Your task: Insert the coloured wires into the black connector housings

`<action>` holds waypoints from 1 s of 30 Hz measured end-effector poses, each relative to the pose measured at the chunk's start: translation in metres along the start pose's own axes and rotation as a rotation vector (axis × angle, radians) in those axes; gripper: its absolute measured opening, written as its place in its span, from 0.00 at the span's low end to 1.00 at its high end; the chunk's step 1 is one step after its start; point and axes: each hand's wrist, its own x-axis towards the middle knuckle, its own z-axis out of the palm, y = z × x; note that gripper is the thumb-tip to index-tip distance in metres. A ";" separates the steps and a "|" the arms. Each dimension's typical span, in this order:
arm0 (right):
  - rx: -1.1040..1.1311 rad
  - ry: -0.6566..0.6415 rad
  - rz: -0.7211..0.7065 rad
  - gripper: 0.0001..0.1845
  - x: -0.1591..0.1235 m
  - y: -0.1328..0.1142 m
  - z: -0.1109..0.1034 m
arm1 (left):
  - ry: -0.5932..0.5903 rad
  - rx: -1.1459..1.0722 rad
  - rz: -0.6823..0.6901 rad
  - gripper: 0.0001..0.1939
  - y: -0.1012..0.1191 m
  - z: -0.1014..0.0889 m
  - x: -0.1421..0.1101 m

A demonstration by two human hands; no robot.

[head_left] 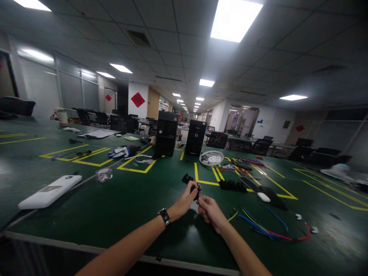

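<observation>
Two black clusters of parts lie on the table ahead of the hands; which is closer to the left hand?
The smaller cluster, just beyond the left hand; the longer cluster lies farther off to the right.

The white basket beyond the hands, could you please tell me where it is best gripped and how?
Probably by the near rim of the white basket, with the right hand coming from the near side: it is round and open-topped, so its wall can be pinched, while a black computer tower stands behind and loose wires lie to its right.
</observation>
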 end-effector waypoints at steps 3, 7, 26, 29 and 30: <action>-0.070 -0.043 -0.030 0.27 0.001 0.002 0.006 | 0.089 0.271 0.087 0.13 -0.002 -0.007 0.004; -0.112 -0.095 -0.047 0.26 0.001 0.000 0.012 | 0.193 0.413 0.131 0.15 0.000 -0.012 0.002; -1.032 0.203 -0.709 0.15 0.006 -0.018 0.026 | 0.695 -0.223 -0.059 0.13 -0.011 -0.058 0.028; -1.025 0.221 -0.796 0.33 0.017 -0.031 0.024 | 0.552 -0.211 -0.115 0.17 -0.029 -0.025 0.025; -1.021 0.178 -0.808 0.35 0.022 -0.033 0.020 | 0.523 -0.209 -0.125 0.19 -0.033 -0.020 0.025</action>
